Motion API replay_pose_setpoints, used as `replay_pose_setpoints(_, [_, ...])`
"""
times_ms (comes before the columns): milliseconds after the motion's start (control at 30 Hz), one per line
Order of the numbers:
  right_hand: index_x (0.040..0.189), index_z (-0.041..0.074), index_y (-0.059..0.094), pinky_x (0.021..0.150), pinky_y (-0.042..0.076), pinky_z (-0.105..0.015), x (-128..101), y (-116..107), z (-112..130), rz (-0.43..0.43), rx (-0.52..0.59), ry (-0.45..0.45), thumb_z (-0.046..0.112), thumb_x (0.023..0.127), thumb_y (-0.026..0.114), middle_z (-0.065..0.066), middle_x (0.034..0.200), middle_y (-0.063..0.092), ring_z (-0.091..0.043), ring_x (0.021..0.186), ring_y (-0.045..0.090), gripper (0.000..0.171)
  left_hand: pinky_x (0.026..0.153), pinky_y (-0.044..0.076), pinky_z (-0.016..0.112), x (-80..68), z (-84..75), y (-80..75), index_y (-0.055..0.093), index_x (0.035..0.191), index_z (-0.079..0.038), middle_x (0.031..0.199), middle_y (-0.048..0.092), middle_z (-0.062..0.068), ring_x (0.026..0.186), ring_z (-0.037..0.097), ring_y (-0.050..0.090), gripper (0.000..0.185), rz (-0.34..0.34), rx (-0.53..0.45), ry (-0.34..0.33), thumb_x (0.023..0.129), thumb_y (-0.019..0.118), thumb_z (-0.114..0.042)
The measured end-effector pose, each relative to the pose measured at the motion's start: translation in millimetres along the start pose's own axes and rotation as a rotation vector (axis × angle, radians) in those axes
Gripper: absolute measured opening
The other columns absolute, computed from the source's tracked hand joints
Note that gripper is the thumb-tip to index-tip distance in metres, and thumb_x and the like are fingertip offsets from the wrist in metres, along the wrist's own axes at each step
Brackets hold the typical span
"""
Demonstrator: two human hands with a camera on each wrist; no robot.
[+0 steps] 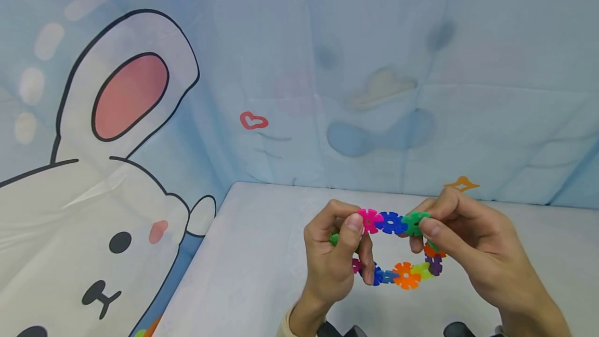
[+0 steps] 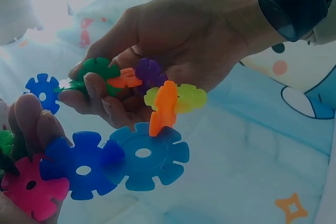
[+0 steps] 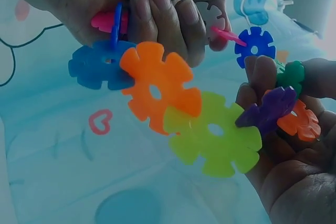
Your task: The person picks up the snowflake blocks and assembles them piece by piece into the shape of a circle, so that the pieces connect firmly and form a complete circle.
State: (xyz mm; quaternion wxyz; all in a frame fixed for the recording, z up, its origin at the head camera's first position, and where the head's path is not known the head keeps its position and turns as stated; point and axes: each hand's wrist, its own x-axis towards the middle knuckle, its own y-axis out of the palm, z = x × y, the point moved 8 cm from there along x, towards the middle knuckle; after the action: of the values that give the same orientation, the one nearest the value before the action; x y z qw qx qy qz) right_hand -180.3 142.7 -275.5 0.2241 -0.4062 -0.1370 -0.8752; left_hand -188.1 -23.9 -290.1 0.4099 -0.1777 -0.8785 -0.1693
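Closest to my head camera was my left hand [image 1: 333, 254], which pinched the pink disc [image 1: 370, 220] of a ring of snowflake discs [image 1: 398, 248] between thumb and curled fingers. My right hand [image 1: 472, 246] pinched the green disc [image 1: 414, 222] on the other side, and a blue disc [image 1: 391, 222] sat between them. I held the ring in the air above the near edge of the pale table [image 1: 262, 254]. Only the right wrist view showed the flat, notched faces of the orange disc [image 3: 157, 90] and the lime disc [image 3: 216, 132]; they looked like smooth plastic, each with a small hole in the centre. The left wrist view showed a dark wrist strap [image 2: 296, 1] on my right arm.
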Motion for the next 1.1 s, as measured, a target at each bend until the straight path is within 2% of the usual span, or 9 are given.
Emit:
replay_pose_setpoints(200, [0.097, -0.014, 0.057, 0.044, 0.039, -0.029, 2.7, 1.5, 2.9, -0.021, -0.001, -0.058, -0.029, 0.094, 0.045, -0.012, 0.096, 0.070, -0.020, 0.079, 0.064, 0.019, 0.036, 0.051, 0.027, -0.6, 3.3, 0.4, 0.048, 0.102, 0.010, 0.056, 0.047, 0.021, 0.036, 0.029, 0.054, 0.013, -0.013, 0.046, 0.002, 0.108, 0.038, 0.005])
replay_pose_setpoints(433, [0.096, -0.012, 0.058, 0.042, 0.040, -0.029, 2.6, 0.6, -2.6, -0.044, -0.067, -0.021, -0.030, 0.092, 0.048, -0.011, 0.089, 0.071, -0.017, 0.078, 0.066, 0.021, 0.037, 0.051, 0.025, -3.2, 4.2, 0.0, 0.049, 0.101, 0.008, 0.056, 0.049, 0.020, 0.037, 0.026, 0.055, 0.012, -0.023, 0.101, 0.020, 0.107, 0.039, 0.006])
replay_pose_setpoints(567, [0.099, -0.012, 0.060, 0.041, 0.040, -0.030, 0.1, -5.1, -7.3, -0.038, -0.088, 0.018, -0.031, 0.091, 0.047, -0.011, 0.092, 0.071, -0.017, 0.078, 0.068, 0.025, 0.035, 0.050, 0.026, -1.1, 9.3, -1.2, 0.049, 0.101, 0.009, 0.055, 0.048, 0.021, 0.036, 0.027, 0.055, 0.015, -0.012, 0.076, -0.016, 0.108, 0.038, 0.002])
replay_pose_setpoints(700, [0.108, -0.003, 0.065, 0.048, 0.045, -0.032, -6.4, -19.9, -17.7, -0.013, -0.267, 0.201, -0.025, 0.095, 0.049, -0.003, 0.092, 0.067, -0.016, 0.075, 0.066, 0.030, 0.034, 0.050, 0.030, 2.2, 20.1, -5.5, 0.049, 0.098, 0.009, 0.054, 0.047, 0.023, 0.035, 0.030, 0.054, 0.020, -0.002, 0.028, -0.112, 0.110, 0.039, -0.004])
replay_pose_setpoints(800, [0.121, 0.004, 0.067, 0.065, 0.054, -0.024, -16.3, -37.9, -29.1, 0.017, -0.487, 0.379, -0.014, 0.103, 0.051, 0.000, 0.106, 0.068, -0.014, 0.089, 0.067, 0.030, 0.035, 0.051, 0.031, 3.2, 30.3, -8.5, 0.049, 0.096, 0.010, 0.053, 0.045, 0.024, 0.034, 0.030, 0.053, 0.022, 0.004, -0.001, -0.207, 0.109, 0.041, -0.007])
replay_pose_setpoints(867, [0.131, 0.008, 0.066, 0.077, 0.057, -0.020, -21.0, -46.5, -34.4, 0.037, -0.583, 0.448, -0.007, 0.106, 0.052, 0.000, 0.115, 0.069, -0.012, 0.100, 0.068, 0.032, 0.035, 0.050, 0.029, 2.3, 38.1, -9.3, 0.049, 0.095, 0.011, 0.054, 0.043, 0.025, 0.034, 0.028, 0.051, 0.024, 0.012, -0.025, -0.284, 0.108, 0.043, -0.008])
replay_pose_setpoints(933, [0.138, 0.012, 0.063, 0.090, 0.058, -0.019, -22.9, -50.1, -39.4, 0.059, -0.635, 0.498, -0.002, 0.108, 0.052, 0.000, 0.130, 0.069, -0.010, 0.116, 0.068, 0.036, 0.036, 0.049, 0.025, 0.5, 46.7, -9.0, 0.049, 0.096, 0.013, 0.055, 0.041, 0.027, 0.034, 0.022, 0.051, 0.026, 0.026, -0.042, -0.359, 0.109, 0.043, -0.009])
replay_pose_setpoints(967, [0.140, 0.016, 0.063, 0.090, 0.058, -0.019, -22.7, -49.2, -41.6, 0.075, -0.645, 0.522, 0.001, 0.108, 0.053, 0.003, 0.133, 0.068, -0.008, 0.119, 0.068, 0.036, 0.036, 0.048, 0.024, -0.8, 51.4, -8.6, 0.049, 0.096, 0.014, 0.055, 0.040, 0.028, 0.034, 0.019, 0.052, 0.027, 0.034, -0.052, -0.396, 0.109, 0.044, -0.010])
replay_pose_setpoints(1100, [0.139, 0.023, 0.063, 0.083, 0.063, -0.027, -22.1, -42.4, -54.7, 0.173, -0.599, 0.582, 0.007, 0.108, 0.059, 0.003, 0.131, 0.068, -0.012, 0.110, 0.074, 0.035, 0.039, 0.049, 0.021, -8.3, 72.0, -9.4, 0.051, 0.102, 0.014, 0.055, 0.044, 0.024, 0.037, 0.006, 0.054, 0.029, 0.043, -0.046, -0.557, 0.109, 0.045, -0.014])
